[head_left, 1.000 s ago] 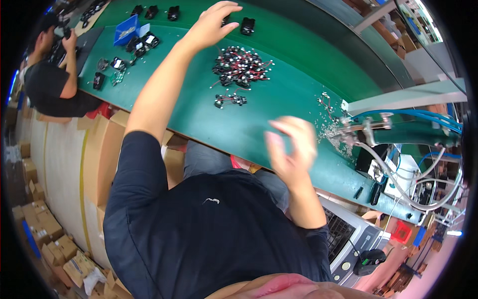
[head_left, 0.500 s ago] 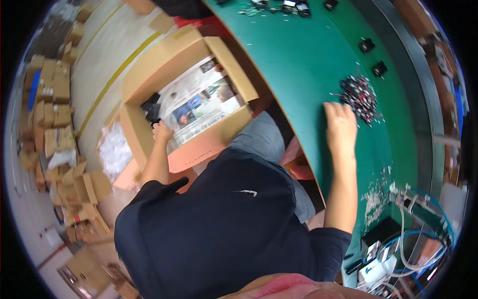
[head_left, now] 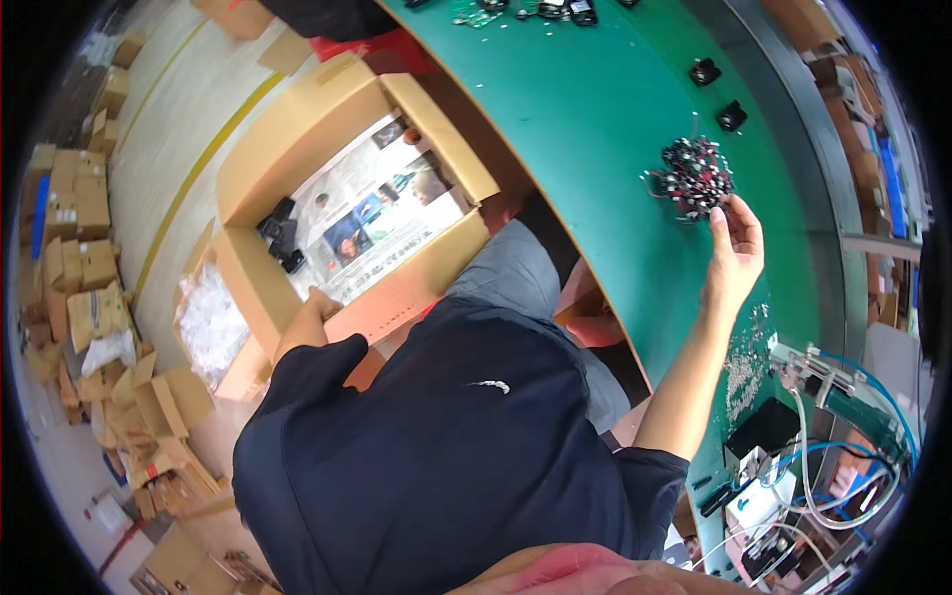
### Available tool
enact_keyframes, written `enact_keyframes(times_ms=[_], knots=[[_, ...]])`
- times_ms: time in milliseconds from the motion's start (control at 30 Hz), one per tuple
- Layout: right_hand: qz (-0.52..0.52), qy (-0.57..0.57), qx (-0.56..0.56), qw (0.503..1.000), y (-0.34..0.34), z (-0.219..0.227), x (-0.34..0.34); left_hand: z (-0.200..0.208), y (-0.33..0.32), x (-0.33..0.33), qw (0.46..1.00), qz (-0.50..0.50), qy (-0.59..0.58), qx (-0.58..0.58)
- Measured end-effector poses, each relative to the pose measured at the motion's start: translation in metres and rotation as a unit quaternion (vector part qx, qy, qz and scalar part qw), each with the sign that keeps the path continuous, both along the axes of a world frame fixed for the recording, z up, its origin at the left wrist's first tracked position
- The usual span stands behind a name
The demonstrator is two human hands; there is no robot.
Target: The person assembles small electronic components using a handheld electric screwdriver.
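My left hand (head_left: 319, 303) is low inside an open cardboard box (head_left: 342, 312), at the near wall; most of its fingers are hidden. Newspaper (head_left: 377, 213) lines the bottom of that box. Several black plastic parts (head_left: 281, 235) lie against its left wall, just beyond the hand. On the green table (head_left: 565, 149), my right hand (head_left: 736, 243) reaches to the near edge of a pile of small parts with red and black wires (head_left: 691, 177). Its thumb and fingers are closed in a pinch there; what is between them is too small to make out.
Two black parts (head_left: 732, 116) sit beyond the pile. Small pale pieces (head_left: 746, 382) are scattered nearer me, beside a fixture with blue and clear tubes (head_left: 823, 382). A bag of clear plastic (head_left: 213, 322) lies left of the box. Stacked cartons (head_left: 79, 203) line the far left.
My left hand has drawn back from the black parts toward the box's near wall. My right hand has moved right, to the near edge of the wired pile, and its fingers have closed.
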State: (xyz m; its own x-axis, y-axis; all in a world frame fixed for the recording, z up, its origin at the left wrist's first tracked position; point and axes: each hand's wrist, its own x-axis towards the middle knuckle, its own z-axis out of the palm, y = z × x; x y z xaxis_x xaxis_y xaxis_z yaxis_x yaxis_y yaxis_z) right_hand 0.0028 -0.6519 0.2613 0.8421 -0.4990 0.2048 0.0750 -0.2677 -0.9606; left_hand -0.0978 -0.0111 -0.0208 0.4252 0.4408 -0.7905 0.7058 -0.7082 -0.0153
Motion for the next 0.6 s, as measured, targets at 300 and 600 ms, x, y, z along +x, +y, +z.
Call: enact_keyframes(times_ms=[300, 600], knots=[[-0.065, -0.008, -0.084, 0.994, 0.001, -0.01, -0.046, 0.006, 0.011, 0.047, 0.942, 0.063, -0.268, 0.19], [-0.113, 0.202, -0.361, 0.903, 0.011, -0.034, -0.127, -0.019, 0.067, 0.055, 0.921, 0.16, -0.314, 0.167]])
